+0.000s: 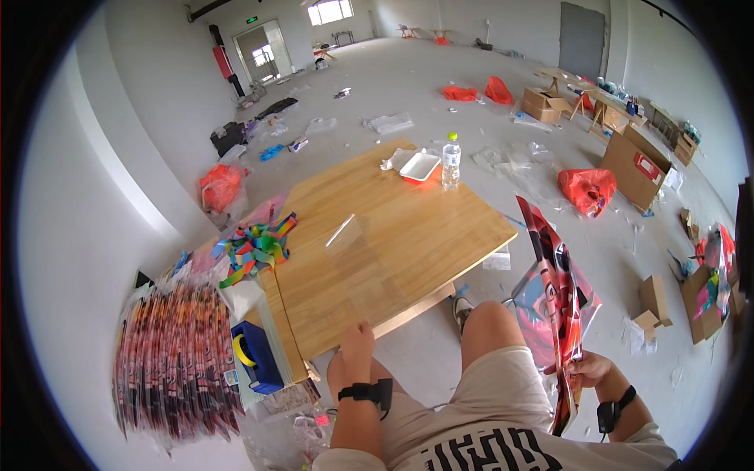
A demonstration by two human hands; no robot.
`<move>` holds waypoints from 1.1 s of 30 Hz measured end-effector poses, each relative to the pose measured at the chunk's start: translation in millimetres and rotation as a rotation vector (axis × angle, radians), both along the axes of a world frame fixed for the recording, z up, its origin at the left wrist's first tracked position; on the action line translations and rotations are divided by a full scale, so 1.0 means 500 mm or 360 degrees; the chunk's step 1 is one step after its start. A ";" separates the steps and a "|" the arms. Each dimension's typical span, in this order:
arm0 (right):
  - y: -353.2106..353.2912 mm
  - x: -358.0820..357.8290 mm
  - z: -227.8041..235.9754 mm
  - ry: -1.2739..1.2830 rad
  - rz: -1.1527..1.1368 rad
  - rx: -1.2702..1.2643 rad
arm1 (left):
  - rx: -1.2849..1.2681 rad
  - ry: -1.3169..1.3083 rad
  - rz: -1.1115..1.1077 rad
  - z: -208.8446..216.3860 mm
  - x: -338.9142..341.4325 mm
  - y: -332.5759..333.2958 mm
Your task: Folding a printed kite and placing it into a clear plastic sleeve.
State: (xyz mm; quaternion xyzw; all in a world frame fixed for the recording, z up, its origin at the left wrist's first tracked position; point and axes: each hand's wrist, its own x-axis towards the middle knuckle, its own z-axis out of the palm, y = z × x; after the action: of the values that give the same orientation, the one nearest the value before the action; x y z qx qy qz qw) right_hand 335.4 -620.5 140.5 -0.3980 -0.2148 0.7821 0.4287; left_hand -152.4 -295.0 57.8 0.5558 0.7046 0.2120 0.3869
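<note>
The counter (440, 243) is seen almost whole, but part of its left side is hidden by what is piled there. Beside it, a big stack of shiny packs (177, 357) is lined up; what is inside can hardly be made out. The long red sheet (551, 271) is held up past the counter's right side, near the knee. It is folded, so most of its picture is hidden. Bright ribbons (255, 250) are heaped in a tangle, and their ends cannot be followed. A blue tape holder (259, 365) is seen below them. A clear bag (345, 234) is laid flat on the counter, its edges hard to see. The red sheet is grasped by the right hand (591, 369), with some fingers hidden behind it. The left hand (358, 342) is curled at the counter's near edge; whether anything is pinched by its fingers cannot be told.
</note>
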 end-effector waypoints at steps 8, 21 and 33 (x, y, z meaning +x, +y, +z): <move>0.027 0.003 -0.001 0.0023 0.0057 -0.0065 | 0.0139 0.0594 -0.0477 -0.121 0.002 0.010; 0.084 0.001 0.050 -0.0123 0.0317 -0.0023 | -0.0519 -0.1647 0.0310 -0.115 0.032 -0.023; 0.025 0.046 -0.015 -0.0559 0.1090 -0.0349 | -0.0481 -0.2252 0.0790 -0.127 0.104 -0.072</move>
State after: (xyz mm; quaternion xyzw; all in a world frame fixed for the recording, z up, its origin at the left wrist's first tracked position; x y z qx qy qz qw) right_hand 358.5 -608.2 133.0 -0.4746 -0.3204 0.8180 0.0549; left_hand -100.2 -331.2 -5.9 0.0540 0.4143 0.4994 0.7589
